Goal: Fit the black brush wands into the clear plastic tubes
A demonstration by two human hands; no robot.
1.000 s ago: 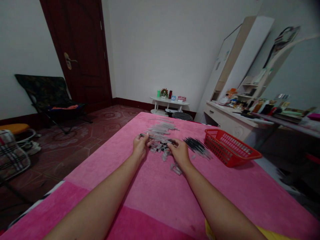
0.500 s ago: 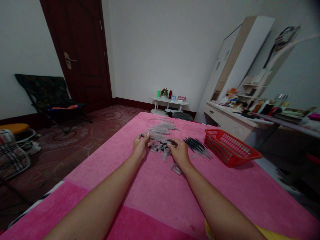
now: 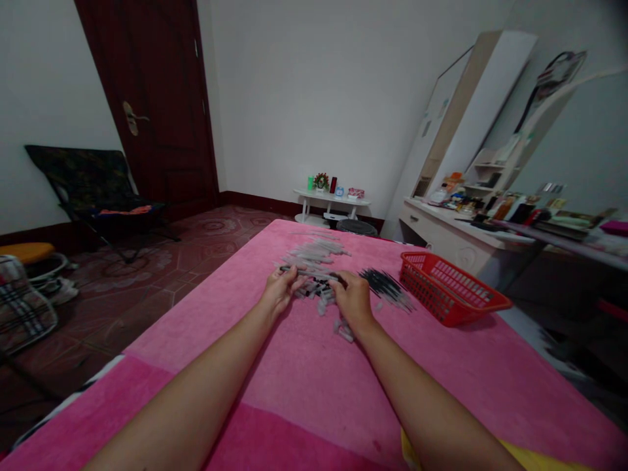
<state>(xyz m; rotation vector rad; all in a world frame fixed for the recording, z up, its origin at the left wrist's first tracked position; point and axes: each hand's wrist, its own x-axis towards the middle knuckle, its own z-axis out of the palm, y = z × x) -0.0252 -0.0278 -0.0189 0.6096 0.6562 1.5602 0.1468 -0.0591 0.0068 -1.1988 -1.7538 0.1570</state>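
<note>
My left hand [image 3: 281,289] is closed, thumb and fingers pinching a slim pen [image 3: 318,275] with a greyish clear barrel and a dark end. My right hand [image 3: 353,299] grips a dark piece at the pen's other end; its fingertips are partly hidden. Beyond the hands lies a heap of clear pen barrels [image 3: 316,250]. Small black parts [image 3: 320,286] and short clear caps [image 3: 345,331] are scattered beneath and between the hands. Right of my right hand rests a pile of black pens [image 3: 385,284] with clear ends.
A red plastic basket [image 3: 449,307] stands at the right of the pink cloth [image 3: 304,379] covering the table. Past the table are a small white stand [image 3: 331,196], a cluttered dressing table [image 3: 451,226] and a folding chair [image 3: 93,186]. Yellow fabric shows at bottom right.
My left hand has shifted slightly to the right and down, closer to my right hand. Both hands keep their grip. The heaps look unchanged.
</note>
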